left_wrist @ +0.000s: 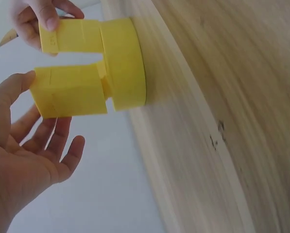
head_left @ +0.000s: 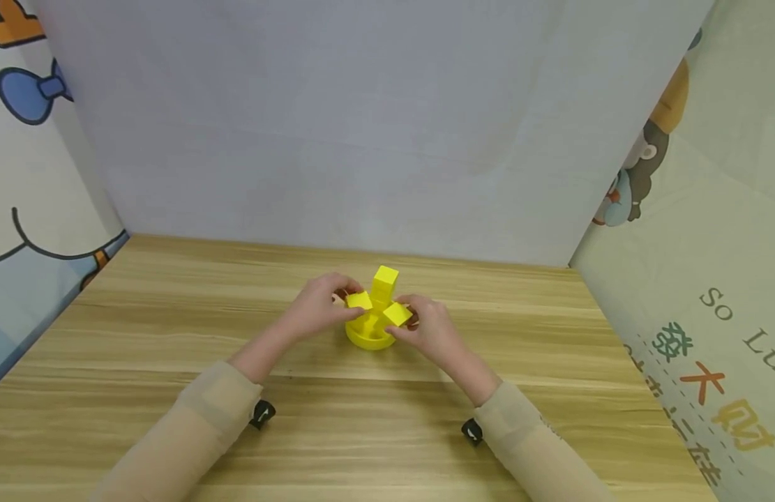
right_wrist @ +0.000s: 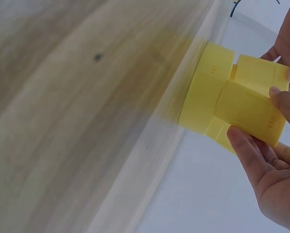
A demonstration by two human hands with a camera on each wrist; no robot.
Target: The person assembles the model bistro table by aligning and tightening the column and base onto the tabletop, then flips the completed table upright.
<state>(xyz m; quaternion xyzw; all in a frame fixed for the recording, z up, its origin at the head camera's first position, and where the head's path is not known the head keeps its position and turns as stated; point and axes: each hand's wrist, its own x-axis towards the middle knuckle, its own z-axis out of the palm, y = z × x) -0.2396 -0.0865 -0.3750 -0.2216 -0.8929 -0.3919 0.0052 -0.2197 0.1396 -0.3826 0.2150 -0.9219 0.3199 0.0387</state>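
The base (head_left: 370, 342), a round yellow piece with a low rim, sits on the table, a little right of its middle and nearer the far edge than the near one. Three yellow blocks rise at it: the rear block (head_left: 385, 280) stands upright and tallest in the head view, with the left block (head_left: 359, 301) and the right block (head_left: 397, 314) in front, to either side. The left hand (head_left: 318, 303) pinches the left block near its top between thumb and fingers; the right hand (head_left: 432, 328) grips the right block likewise. Whether these two blocks are fully seated, I cannot tell. Both arms wear beige sleeves (head_left: 201, 425), with a small black device at each wrist. The table (head_left: 362, 446) is wood-grained; behind it hangs a pale grey sheet (head_left: 362, 139), flanked by printed cartoon panels.
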